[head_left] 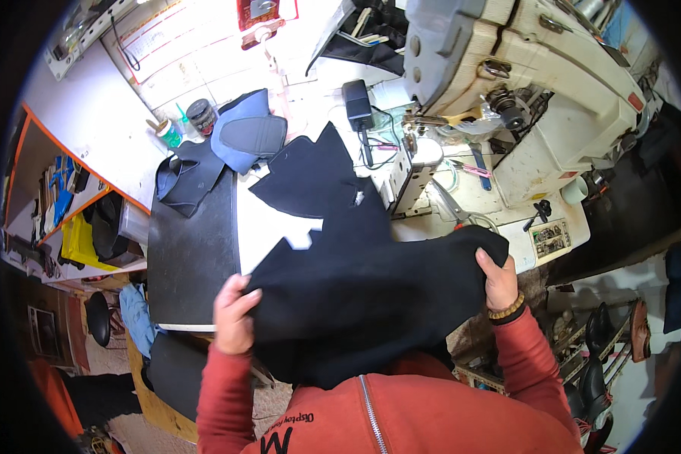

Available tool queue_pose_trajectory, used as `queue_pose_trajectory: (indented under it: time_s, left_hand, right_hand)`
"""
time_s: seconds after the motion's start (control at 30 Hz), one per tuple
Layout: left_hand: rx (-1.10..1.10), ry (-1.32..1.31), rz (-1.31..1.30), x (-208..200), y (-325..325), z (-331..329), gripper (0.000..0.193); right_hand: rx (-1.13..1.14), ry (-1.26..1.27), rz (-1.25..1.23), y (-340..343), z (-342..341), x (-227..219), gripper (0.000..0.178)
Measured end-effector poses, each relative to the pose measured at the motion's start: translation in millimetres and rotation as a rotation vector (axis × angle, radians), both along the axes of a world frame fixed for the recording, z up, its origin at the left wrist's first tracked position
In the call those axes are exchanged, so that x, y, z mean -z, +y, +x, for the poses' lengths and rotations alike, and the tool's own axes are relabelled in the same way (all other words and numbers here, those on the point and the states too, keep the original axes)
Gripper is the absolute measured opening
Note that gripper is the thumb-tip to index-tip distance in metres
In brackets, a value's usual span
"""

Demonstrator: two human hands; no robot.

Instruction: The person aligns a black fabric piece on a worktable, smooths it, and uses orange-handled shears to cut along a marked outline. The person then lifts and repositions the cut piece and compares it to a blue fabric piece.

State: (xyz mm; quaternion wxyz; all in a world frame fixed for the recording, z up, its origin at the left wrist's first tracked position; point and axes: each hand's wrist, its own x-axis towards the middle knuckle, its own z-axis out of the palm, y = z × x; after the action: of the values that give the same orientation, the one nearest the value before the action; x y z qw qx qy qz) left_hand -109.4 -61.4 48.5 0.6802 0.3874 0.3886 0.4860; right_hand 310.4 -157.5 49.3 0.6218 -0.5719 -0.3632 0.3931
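Black cloth (363, 299): left hand (233, 324) at 9 o'clock, right hand (501, 286) at 3, fingers (487, 263) pinching it. Sewing machine (564, 72) at 1 o'clock.

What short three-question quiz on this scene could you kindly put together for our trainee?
1. Multiple choice: what do the left hand and the right hand hold?
A) a pair of scissors
B) a piece of black fabric
C) a brown shoe

2. True or false: a bracelet circles the person's right wrist.

3. Short answer: what kind of machine is the large cream machine at the upper right of the picture?

Key:
1. B
2. True
3. A sewing machine
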Motion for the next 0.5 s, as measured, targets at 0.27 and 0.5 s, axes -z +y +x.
queue_pose_trajectory:
  time_s: [0.27, 0.5]
  left_hand:
    - [-0.628, 0.238, 0.278, -35, -13, -151, 0.011]
    - [-0.823, 0.250, -0.029, 37, -31, -255, 0.008]
  right_hand:
    - [-0.553, -0.474, 0.171, 147, -104, -80, 0.067]
    - [-0.421, -0.709, 0.194, 50, -95, 2, 0.049]
